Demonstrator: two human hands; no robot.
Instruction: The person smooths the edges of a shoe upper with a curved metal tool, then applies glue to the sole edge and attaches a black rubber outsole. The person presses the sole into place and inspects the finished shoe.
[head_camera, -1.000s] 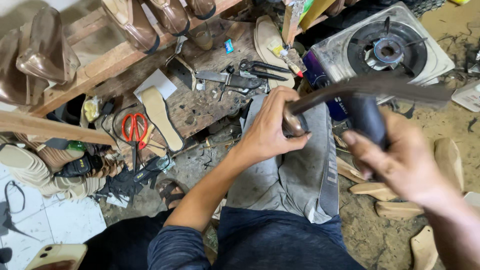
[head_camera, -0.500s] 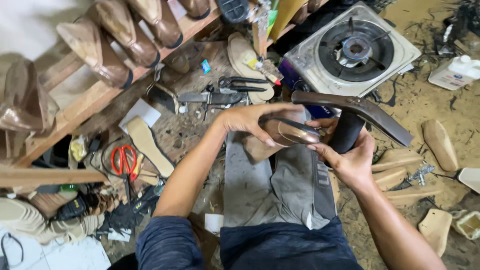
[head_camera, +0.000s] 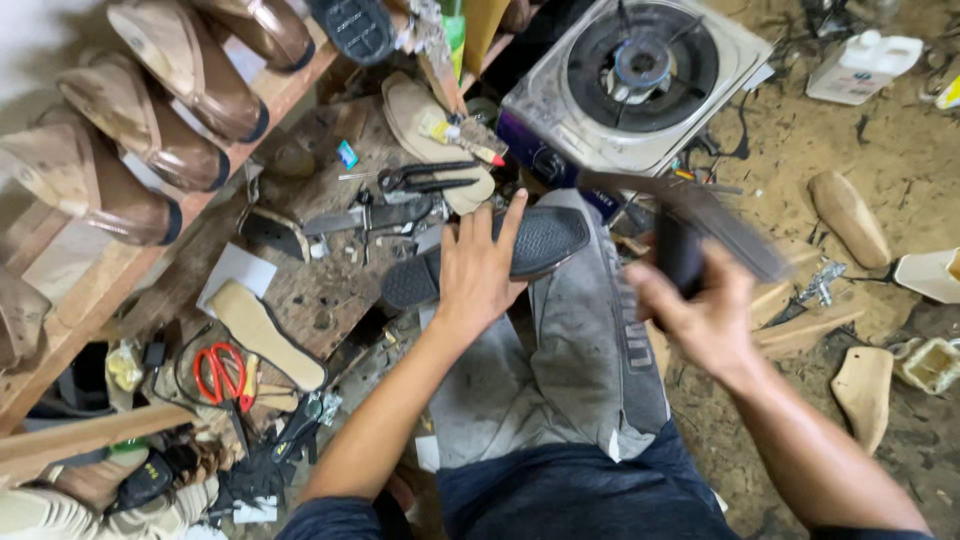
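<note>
Your left hand (head_camera: 478, 272) presses flat, fingers spread, on the black sole (head_camera: 545, 240) lying tread-up across your knee. Your right hand (head_camera: 700, 315) clenches a blurred hammer (head_camera: 690, 215), raised. Pounding appears underway, not finished.

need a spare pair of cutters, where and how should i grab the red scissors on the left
Take the red scissors by their looped red handles, coming straight down from above. They lie flat on the cluttered wooden bench, and the open loops face up, the plainest part showing. The blades look partly buried in clutter toward the lower right, so lift up and away.
</note>
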